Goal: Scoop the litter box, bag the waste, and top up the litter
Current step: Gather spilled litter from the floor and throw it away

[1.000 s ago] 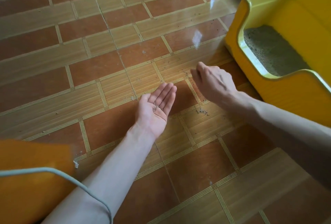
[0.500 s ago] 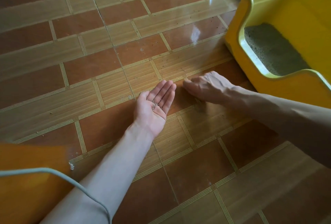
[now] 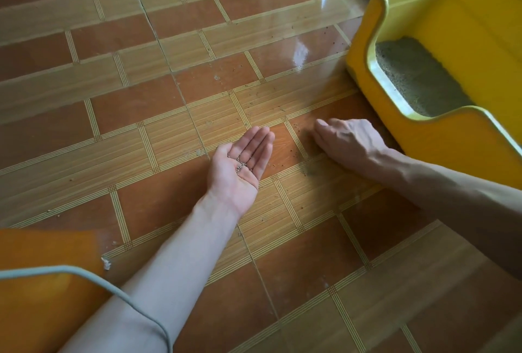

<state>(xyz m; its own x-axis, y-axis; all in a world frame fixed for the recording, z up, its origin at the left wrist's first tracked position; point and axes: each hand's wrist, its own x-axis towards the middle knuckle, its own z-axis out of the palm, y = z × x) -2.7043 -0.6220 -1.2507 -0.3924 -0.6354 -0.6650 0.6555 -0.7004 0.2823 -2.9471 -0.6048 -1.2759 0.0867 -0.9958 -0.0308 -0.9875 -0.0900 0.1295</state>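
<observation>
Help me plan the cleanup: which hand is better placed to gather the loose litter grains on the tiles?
Probably the right hand: it lies palm-down on the floor beside scattered grains. The left hand is palm-up, cupping collected grains.

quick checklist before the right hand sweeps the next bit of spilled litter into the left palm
1. Left hand palm up, flat on the floor: ok.
2. Litter grains collected so far sit in the palm, none at its edge: ok.
3. Right hand down on the tiled floor beside the stray grains: ok.
4. Floor between the two hands free of grains: not ok, specks remain.
5. Litter box close by the right hand for emptying the palm: ok.
6. Scoop or waste bag within reach: cannot tell, none in view.
</observation>
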